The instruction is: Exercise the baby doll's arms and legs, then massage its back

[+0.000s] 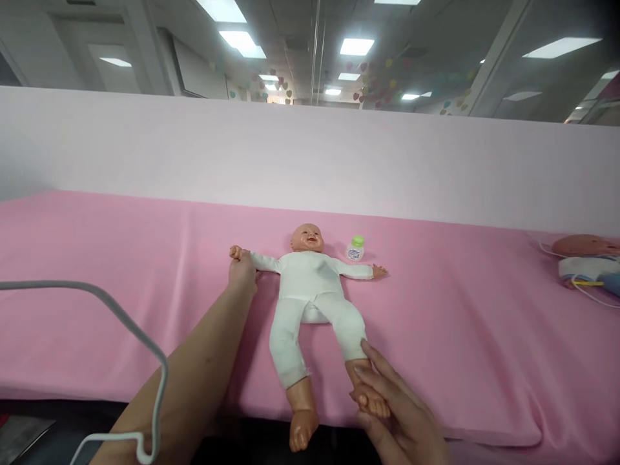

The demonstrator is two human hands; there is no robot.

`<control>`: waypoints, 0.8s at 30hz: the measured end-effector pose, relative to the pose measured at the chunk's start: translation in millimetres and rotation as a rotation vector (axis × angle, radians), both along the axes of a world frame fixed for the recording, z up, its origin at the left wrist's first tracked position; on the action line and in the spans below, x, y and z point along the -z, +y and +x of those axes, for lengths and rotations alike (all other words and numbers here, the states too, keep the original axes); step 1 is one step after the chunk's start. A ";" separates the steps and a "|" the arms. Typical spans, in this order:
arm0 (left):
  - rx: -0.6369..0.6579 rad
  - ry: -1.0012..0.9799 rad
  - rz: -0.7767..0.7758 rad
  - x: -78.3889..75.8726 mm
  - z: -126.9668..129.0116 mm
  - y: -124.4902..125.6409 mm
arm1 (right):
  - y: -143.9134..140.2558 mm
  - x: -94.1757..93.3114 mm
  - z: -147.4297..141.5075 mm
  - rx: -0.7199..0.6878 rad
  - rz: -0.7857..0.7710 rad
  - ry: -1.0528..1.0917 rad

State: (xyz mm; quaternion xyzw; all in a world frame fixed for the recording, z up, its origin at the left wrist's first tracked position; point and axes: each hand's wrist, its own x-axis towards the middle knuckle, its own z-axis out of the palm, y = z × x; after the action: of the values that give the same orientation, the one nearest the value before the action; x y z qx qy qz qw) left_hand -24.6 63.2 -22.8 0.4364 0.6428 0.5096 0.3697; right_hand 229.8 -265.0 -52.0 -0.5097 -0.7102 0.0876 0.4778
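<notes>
A baby doll (310, 278) with a white cloth body lies on its back on the pink cloth (460, 336), arms spread and head at the far side. My left hand (243, 271) is closed around the doll's arm near its small hand, at the left. At the front right, my right hand (400, 407) curves around the doll's lower leg and foot, fingers along the shin and thumb below the foot. The doll's other foot hangs over the near edge of the cloth. Beside the doll's head stands a small clear bottle (355, 250) with a green cap.
Another doll (584, 245) with white and blue wrappings and thin tubes lies at the far right. A white panel (310, 161) rises behind the cloth, with glass above it. A grey cable (121, 316) loops across the lower left.
</notes>
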 end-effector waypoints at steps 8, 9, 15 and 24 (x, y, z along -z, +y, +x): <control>-0.024 -0.135 -0.049 -12.2 8.3 -12.3 | -11.1 6.6 -3.9 -0.063 -0.055 -0.131; -0.018 -0.108 -0.028 -12.9 9.1 -13.9 | -10.4 3.9 -5.3 -0.066 -0.068 -0.140; 0.109 -0.025 0.194 -20.0 15.7 -28.1 | -6.1 -3.1 -3.8 -0.077 -0.124 -0.172; 0.440 0.600 0.440 -39.9 44.0 -69.6 | 13.9 -36.4 -5.0 0.024 -0.109 -0.061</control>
State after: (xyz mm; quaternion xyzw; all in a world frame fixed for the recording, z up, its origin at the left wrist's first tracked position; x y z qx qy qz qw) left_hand 19.5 -6.4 17.0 0.7603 0.4895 0.3941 0.1645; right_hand 224.7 -251.1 -15.6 -0.5459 -0.7123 0.1049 0.4286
